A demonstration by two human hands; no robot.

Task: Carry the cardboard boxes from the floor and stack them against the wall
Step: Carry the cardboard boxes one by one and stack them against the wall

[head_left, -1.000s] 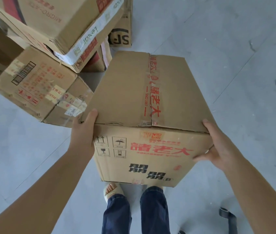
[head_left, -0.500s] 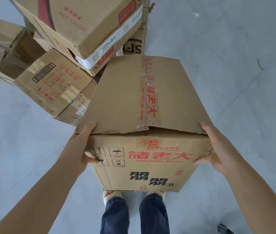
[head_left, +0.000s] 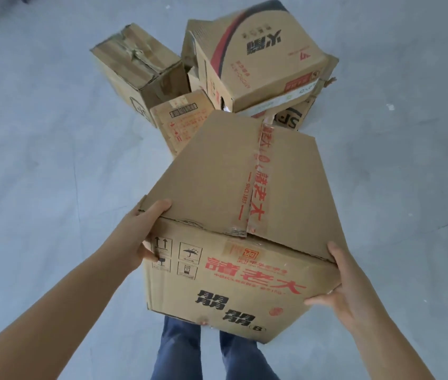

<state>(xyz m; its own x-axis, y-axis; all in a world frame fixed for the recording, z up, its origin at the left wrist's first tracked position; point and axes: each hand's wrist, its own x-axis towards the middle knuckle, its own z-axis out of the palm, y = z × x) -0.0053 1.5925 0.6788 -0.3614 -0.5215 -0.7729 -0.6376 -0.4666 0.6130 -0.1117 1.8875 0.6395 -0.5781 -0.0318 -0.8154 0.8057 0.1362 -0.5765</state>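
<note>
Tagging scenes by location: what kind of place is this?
Probably a storeroom or warehouse-type space, though no walls show. Cues: a bare grey floor, a loose pile of used shipping boxes on it, and another taped box held off the floor in both hands.

The held box (head_left: pixel 228 215) hides the feet and part of the small labelled box (head_left: pixel 179 116) behind.

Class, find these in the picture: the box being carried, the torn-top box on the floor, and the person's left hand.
carried box (head_left: pixel 225 171): head view, on its top flap.
torn-top box (head_left: pixel 135 57): head view, on its ripped top.
left hand (head_left: pixel 137 231): head view, back of the hand.
</note>
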